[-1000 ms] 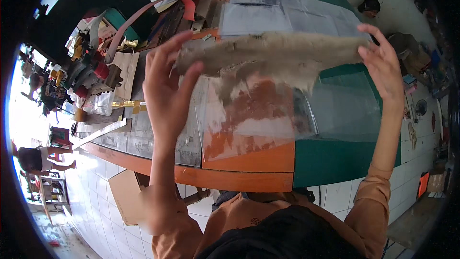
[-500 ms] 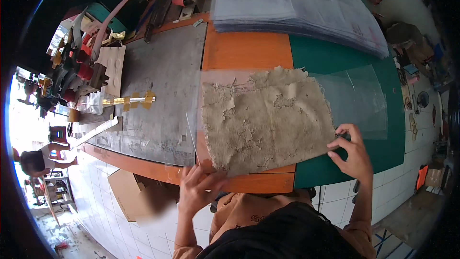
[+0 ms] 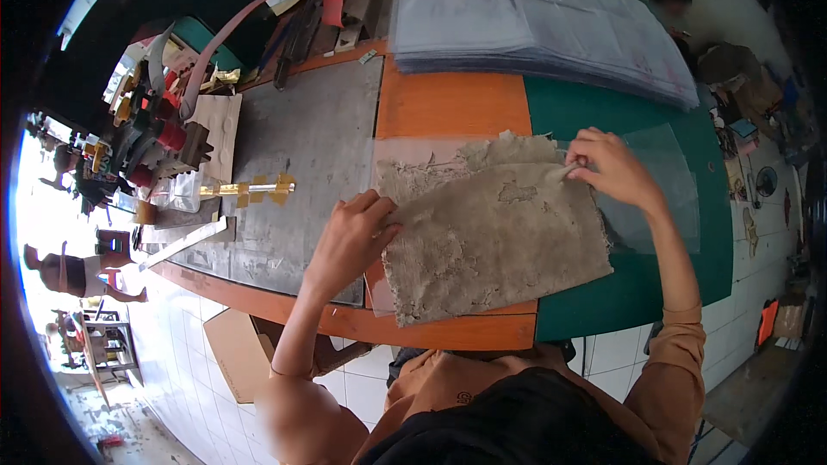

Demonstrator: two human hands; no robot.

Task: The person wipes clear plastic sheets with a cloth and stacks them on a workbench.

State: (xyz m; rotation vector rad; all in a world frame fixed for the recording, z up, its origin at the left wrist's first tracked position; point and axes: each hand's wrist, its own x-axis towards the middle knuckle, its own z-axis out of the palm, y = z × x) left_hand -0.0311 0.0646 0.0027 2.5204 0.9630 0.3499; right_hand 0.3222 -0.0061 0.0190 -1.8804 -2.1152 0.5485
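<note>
A worn tan cloth (image 3: 491, 250) with frayed edges and flaking patches lies in front of me. My left hand (image 3: 355, 228) is closed on the cloth's left edge, its thumb pressed against the fingers. At the upper right edge my right hand (image 3: 607, 165) pinches a bit of the cloth between thumb and fingers. A ridge runs across the cloth between the two hands. Beneath it lies a clear plastic sheet (image 3: 662, 194), which sticks out past the cloth on the right.
A thick stack of clear plastic sheets (image 3: 538, 21) lies at the far side. The tabletop joins a grey metal plate (image 3: 297, 129), an orange strip (image 3: 452, 108) and a green surface (image 3: 672, 288). A machine with red knobs (image 3: 164, 142) stands left. Other people are in the background.
Both hands have moved from the cloth's near corners to points farther from me along its sides. The right hand now pinches the far right part, and a ridge has formed across the cloth.
</note>
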